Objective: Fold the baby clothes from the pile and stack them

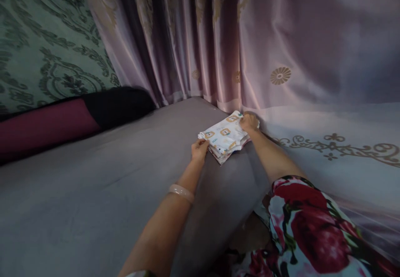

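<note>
A white folded cloth (225, 132) with orange and teal prints lies on top of a small stack of folded fabric (223, 157) at the bed's far right edge. My left hand (199, 148) pinches the cloth's near left corner, with a pale bangle (181, 193) on that wrist. At the opposite end, my right hand (249, 123) is closed on the cloth's right side. Its fingertips are partly hidden from view.
The grey bed surface (93, 193) spreads to the left. A long dark red and black bolster (53, 123) lies along the green patterned wall (56, 39). Purple curtains (200, 43) hang behind and to the right, touching the bed's edge.
</note>
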The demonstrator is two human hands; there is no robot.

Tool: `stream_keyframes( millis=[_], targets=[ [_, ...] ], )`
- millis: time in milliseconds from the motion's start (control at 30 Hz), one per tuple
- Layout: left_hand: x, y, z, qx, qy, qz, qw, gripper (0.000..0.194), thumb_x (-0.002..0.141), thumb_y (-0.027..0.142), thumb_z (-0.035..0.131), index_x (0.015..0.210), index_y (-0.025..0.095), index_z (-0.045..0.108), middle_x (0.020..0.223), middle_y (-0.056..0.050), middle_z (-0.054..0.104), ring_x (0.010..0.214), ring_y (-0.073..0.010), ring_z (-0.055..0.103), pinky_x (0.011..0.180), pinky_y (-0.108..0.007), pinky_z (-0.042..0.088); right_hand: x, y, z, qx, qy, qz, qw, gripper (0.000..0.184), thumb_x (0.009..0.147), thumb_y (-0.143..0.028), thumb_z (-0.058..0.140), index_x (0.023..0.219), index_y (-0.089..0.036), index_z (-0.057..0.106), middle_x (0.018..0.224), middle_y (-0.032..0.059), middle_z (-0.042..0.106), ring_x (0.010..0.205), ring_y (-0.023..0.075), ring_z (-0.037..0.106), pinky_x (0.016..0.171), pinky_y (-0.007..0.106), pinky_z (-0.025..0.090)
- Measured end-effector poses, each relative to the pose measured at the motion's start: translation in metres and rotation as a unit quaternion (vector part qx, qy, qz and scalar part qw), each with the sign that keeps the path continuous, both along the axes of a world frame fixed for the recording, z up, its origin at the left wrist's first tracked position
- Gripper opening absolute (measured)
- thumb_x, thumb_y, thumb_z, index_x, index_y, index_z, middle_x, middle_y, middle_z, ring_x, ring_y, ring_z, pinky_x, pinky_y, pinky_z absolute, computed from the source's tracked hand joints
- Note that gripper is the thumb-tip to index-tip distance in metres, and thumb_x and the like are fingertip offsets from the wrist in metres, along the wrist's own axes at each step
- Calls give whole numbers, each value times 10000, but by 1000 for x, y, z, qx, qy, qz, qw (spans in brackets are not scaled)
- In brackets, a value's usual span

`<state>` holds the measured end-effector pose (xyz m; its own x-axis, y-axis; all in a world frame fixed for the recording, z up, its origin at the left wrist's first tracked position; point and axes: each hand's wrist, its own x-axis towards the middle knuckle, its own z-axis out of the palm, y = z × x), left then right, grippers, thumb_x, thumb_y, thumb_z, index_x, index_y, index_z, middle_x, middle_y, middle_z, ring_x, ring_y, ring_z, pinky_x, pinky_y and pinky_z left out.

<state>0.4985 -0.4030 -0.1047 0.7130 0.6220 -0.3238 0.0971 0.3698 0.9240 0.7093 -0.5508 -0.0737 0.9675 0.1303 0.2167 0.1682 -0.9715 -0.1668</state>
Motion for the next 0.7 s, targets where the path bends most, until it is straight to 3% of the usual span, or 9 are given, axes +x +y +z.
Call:
stream_keyframes(
  millis=[200, 300, 400, 533, 700],
  targets=[
    [-30, 17, -3, -31, 5, -32, 999, 89, 738, 97, 687, 798, 115, 623, 595, 19, 597, 510, -62, 538, 563, -188, 438, -11, -7, -18, -32, -47, 18, 998, 440, 948, -234, 307, 1137, -75, 672, 1217, 221, 603, 1132, 325, 544, 949, 451, 404],
    [-58, 37, -6, -45, 15, -43, 998, 108, 738, 102, 698, 815, 123, 624, 648, -8, 638, 536, -69, 575, 582, -189, 468, -9, -7, -18, -47, -15, 27, 998, 468, 958, -259, 285, 1153, -73, 667, 1186, 216, 626, 1118, 320, 560, 944, 455, 402],
    [-96, 61, -7, -40, 30, -40, 998, 123, 734, 136, 722, 824, 131, 638, 687, -18, 659, 556, -68, 597, 599, -182, 493, -7, -4, -14, -58, 19, 45, 997, 470, 964, -273, 284, 1171, -77, 658, 1217, 211, 612, 1136, 310, 554, 951, 433, 401],
    [-158, 94, -7, 1, 69, 5, 998, 166, 713, 152, 746, 852, 132, 658, 716, -27, 683, 601, -74, 625, 622, -167, 510, -9, 10, -9, -60, -4, 95, 994, 458, 972, -321, 308, 1234, -100, 613, 1340, 194, 528, 1235, 307, 470, 1011, 423, 359],
    [-238, 125, -3, 56, 112, 47, 991, 270, 657, 217, 803, 892, 159, 682, 763, -33, 712, 660, -115, 657, 621, -195, 542, -9, 26, -6, -59, 15, 147, 987, 486, 996, -349, 238, 1315, -148, 545, 1443, 154, 443, 1306, 299, 387, 1076, 497, 281]
  ],
)
